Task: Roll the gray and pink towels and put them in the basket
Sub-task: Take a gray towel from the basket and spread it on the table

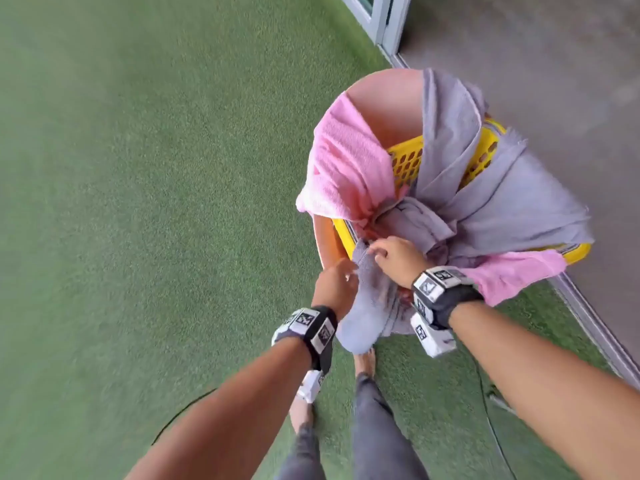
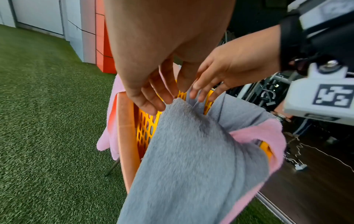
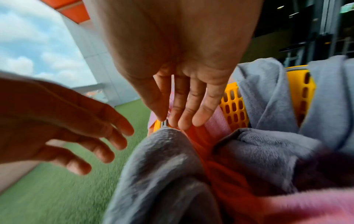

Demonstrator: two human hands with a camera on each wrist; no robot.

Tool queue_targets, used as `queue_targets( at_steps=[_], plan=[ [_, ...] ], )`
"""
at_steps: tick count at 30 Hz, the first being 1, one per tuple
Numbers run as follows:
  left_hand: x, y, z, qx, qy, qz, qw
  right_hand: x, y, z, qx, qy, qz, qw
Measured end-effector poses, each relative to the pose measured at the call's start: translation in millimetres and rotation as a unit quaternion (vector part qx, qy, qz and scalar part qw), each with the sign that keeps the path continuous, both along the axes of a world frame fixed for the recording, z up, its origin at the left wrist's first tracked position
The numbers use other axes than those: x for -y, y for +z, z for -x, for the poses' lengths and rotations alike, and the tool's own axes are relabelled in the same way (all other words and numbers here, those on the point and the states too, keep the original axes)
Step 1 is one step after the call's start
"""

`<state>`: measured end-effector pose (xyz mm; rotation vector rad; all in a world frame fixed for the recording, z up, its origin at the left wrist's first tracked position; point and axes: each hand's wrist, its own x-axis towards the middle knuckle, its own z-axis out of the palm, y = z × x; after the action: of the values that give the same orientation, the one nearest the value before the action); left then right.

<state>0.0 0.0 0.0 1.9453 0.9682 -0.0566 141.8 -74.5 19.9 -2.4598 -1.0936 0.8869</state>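
Observation:
A yellow perforated basket (image 1: pixel 405 161) (image 2: pixel 145 128) (image 3: pixel 233 109) sits on a round orange stand (image 1: pixel 381 95). One gray towel (image 1: pixel 367 313) (image 2: pixel 191 159) (image 3: pixel 162 166) hangs unrolled over the near rim. Another gray towel (image 1: pixel 450 140) drapes across the far side and bunches inside. Pink towels hang over the left rim (image 1: pixel 346 168) and the right rim (image 1: pixel 516 275). My left hand (image 1: pixel 341 271) (image 2: pixel 153 97) (image 3: pixel 91 136) has relaxed, spread fingers beside the near gray towel's top edge. My right hand (image 1: pixel 384 252) (image 3: pixel 178 115) (image 2: pixel 206 89) points straight fingers down onto that same edge.
Green artificial turf (image 1: pixel 138 202) spreads left and beneath me. A metal door track (image 1: pixel 588 323) separates it from a gray floor (image 1: pixel 554 64) on the right. My bare feet (image 1: pixel 363 358) stand just before the stand. A thin cable (image 1: pixel 491 427) lies on the turf at right.

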Motion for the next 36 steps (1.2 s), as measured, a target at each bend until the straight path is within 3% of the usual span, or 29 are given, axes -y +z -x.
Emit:
queue_targets(
  at_steps=[6,12,20,23,27,30,33,36],
  plan=[
    [8,-18,-40,-0.048,0.063,-0.003,0.997,-30,-28,-41,-0.013,0.146,0.098,0.984],
    [11,-25,-48,-0.083,0.131,-0.019,0.988,-31,-33,-64,-0.006,0.296,0.051,0.954],
    [7,-4,-23,0.067,0.087,0.054,0.992,-18,9,-56,-0.056,0.278,-0.080,0.956],
    [4,14,-16,0.088,0.057,0.060,0.993,-15,25,-50,-0.056,0.257,-0.122,0.957],
    [-21,34,-20,0.102,0.140,0.010,0.985,-12,23,-53,-0.052,0.143,-0.162,0.975],
    [-47,35,-28,0.075,0.205,-0.016,0.976,13,9,-48,-0.063,0.092,-0.084,0.990],
    [-61,26,-39,0.058,0.211,-0.029,0.975,55,-6,-32,-0.134,0.151,0.034,0.979],
    [-66,16,-49,0.029,0.213,-0.049,0.975,87,-18,-20,-0.118,0.242,0.084,0.959]
  ],
)
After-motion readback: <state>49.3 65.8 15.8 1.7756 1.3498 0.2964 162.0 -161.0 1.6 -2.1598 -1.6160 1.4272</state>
